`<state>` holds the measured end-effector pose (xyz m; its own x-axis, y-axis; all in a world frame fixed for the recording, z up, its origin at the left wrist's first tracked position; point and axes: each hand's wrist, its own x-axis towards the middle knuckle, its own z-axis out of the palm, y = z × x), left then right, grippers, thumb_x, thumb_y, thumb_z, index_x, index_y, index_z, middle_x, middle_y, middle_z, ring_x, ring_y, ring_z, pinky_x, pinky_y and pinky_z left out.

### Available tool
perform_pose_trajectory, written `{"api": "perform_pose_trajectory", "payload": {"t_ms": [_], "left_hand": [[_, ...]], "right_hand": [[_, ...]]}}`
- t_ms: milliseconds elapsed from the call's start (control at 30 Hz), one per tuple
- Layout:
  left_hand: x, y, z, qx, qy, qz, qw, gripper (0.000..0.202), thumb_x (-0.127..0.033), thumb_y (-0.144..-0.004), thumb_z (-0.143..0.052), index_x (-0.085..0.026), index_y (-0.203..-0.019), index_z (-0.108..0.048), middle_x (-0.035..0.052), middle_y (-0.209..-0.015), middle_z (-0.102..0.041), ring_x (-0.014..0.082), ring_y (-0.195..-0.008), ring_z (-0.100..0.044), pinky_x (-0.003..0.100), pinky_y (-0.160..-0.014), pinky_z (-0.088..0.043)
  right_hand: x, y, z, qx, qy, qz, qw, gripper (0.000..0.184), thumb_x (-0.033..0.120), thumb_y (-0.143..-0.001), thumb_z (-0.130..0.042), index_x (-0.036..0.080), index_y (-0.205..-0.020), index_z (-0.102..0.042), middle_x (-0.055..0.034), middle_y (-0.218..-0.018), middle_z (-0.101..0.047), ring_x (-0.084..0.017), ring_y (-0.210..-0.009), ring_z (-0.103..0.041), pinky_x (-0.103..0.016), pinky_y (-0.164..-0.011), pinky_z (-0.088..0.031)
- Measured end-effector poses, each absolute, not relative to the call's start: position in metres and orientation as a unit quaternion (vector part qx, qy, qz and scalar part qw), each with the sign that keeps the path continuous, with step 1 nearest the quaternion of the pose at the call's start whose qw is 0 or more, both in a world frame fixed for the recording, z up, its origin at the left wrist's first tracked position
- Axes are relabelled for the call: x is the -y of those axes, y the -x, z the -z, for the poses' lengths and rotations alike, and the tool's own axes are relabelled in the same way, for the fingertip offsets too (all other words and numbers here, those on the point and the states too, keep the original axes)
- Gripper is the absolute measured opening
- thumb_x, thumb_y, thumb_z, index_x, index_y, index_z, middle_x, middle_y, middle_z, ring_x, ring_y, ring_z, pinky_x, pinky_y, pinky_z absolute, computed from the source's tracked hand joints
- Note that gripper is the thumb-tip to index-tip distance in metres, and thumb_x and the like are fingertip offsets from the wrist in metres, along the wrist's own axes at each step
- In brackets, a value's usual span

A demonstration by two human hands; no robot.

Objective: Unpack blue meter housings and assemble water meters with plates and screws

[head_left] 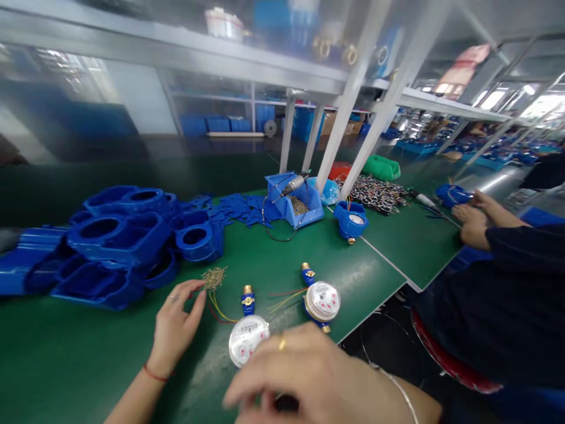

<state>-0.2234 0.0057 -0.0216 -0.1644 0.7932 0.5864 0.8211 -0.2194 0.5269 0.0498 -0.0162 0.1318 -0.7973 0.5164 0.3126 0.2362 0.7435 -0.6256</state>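
My left hand point(176, 324) reaches to the edge of a small pile of screws point(214, 278), thumb and forefinger apart. My right hand point(304, 371) is close to the camera and blurred, its fingers curled; a dark thing shows partly beneath them, its kind hidden. Just beyond this hand lies a water meter point(248, 340) with a white round dial and a blue body, partly covered by the fingers. Red and yellow wires run from it towards the screws. A second water meter point(323, 301), also wired, lies to its right.
Blue plastic housings point(119, 235) are heaped at left, beside flat blue pieces point(247, 209). A blue bin point(309, 206) holds small parts and an electric screwdriver point(295, 184). Behind stand a meter in a blue housing point(351, 221) and shelf posts point(353, 100). A co-worker point(498, 282) sits at right.
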Motion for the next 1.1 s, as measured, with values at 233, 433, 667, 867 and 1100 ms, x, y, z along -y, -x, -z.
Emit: {"api": "perform_pose_trajectory", "payload": {"t_ms": [233, 433, 667, 867, 1100], "left_hand": [[0.003, 0.214, 0.038, 0.654, 0.590, 0.473, 0.017, 0.023, -0.033, -0.091, -0.045, -0.019, -0.093, -0.063, 0.0064, -0.089, -0.066, 0.0188, -0.080, -0.064, 0.031, -0.073, -0.054], [0.007, 0.206, 0.039, 0.639, 0.580, 0.505, 0.012, 0.019, -0.028, -0.092, -0.048, -0.017, -0.101, -0.060, 0.0048, -0.087, -0.064, 0.0138, -0.066, -0.059, 0.025, -0.062, -0.052], [0.005, 0.214, 0.035, 0.626, 0.581, 0.520, -0.018, 0.017, -0.027, -0.093, -0.048, -0.020, -0.100, -0.062, 0.0021, -0.084, -0.065, 0.0131, -0.070, -0.063, 0.021, -0.062, -0.051], [0.010, 0.218, 0.038, 0.621, 0.565, 0.540, -0.053, 0.015, -0.027, -0.091, -0.053, -0.023, -0.101, -0.063, 0.0014, -0.083, -0.067, 0.0138, -0.070, -0.064, 0.020, -0.057, -0.050], [0.018, 0.228, 0.014, 0.557, 0.562, 0.598, -0.126, 0.026, -0.031, -0.094, -0.044, -0.023, -0.078, -0.063, 0.0033, -0.074, -0.063, 0.0185, -0.073, -0.062, 0.032, -0.067, -0.054]], "right_hand": [[-0.082, -0.065, -0.097, 0.870, 0.432, -0.189, 0.144, 0.013, 0.022, -0.092, -0.053, 0.017, -0.090, -0.066, -0.0005, -0.080, -0.066, -0.012, -0.069, -0.061, -0.021, -0.065, -0.047], [-0.176, -0.008, -0.057, 0.875, 0.478, -0.071, 0.022, 0.016, 0.024, -0.093, -0.056, 0.013, -0.101, -0.064, -0.0077, -0.098, -0.063, -0.020, -0.092, -0.061, -0.036, -0.084, -0.050], [-0.248, 0.073, -0.023, 0.873, 0.484, -0.013, -0.061, 0.028, 0.031, -0.094, -0.056, 0.014, -0.117, -0.055, -0.0085, -0.112, -0.058, -0.021, -0.095, -0.060, -0.040, -0.082, -0.054], [-0.271, 0.091, -0.014, 0.886, 0.460, -0.051, -0.033, 0.023, 0.029, -0.093, -0.058, 0.013, -0.109, -0.059, -0.0082, -0.111, -0.059, -0.021, -0.097, -0.060, -0.041, -0.084, -0.052], [-0.248, 0.072, -0.049, 0.880, 0.388, -0.185, 0.200, 0.021, 0.018, -0.093, -0.049, 0.016, -0.110, -0.062, -0.0095, -0.114, -0.057, -0.019, -0.104, -0.056, -0.035, -0.091, -0.047]]}}
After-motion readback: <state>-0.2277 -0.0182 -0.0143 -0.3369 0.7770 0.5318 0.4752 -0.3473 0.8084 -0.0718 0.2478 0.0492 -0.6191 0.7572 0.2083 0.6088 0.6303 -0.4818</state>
